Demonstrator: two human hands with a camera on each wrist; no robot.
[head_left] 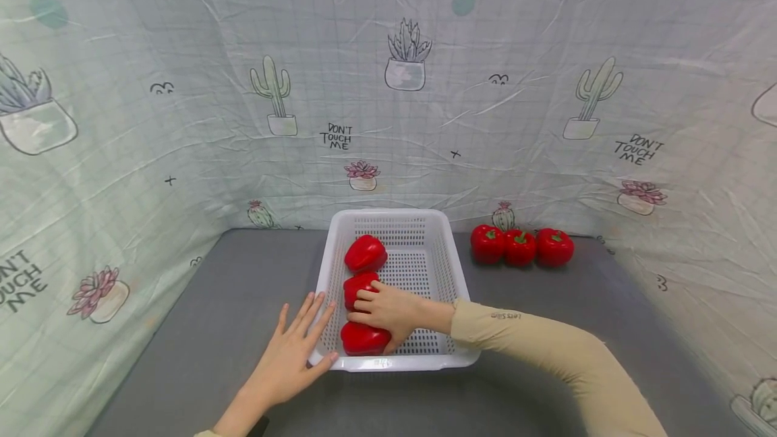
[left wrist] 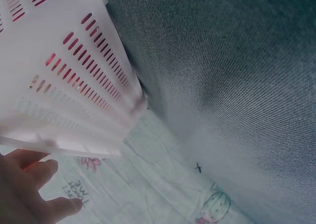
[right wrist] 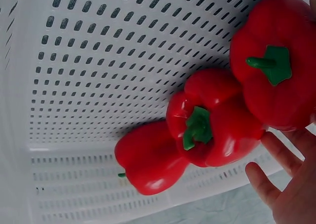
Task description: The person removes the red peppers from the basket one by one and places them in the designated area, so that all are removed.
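A white plastic basket (head_left: 459,275) holds a row of three red bell peppers along its left side. My right hand (head_left: 394,309) reaches into it from the right, thumb and fingers on either side of the nearest bell pepper (head_left: 363,340). In the right wrist view that gripped bell pepper (right wrist: 279,93) shows its green stem. The middle bell pepper (right wrist: 217,125) lies against it, with the far bell pepper (right wrist: 150,157) beyond. With fingers spread, my left hand (head_left: 291,356) lies at the basket's near left corner, touching the rim; the left wrist view shows the slotted wall (left wrist: 84,71).
Three more red bell peppers (head_left: 520,247) stand in a row on the grey table (head_left: 255,295), right of the basket near the back edge. Behind the table and at both sides hangs a printed cloth (head_left: 455,106) with cactus drawings.
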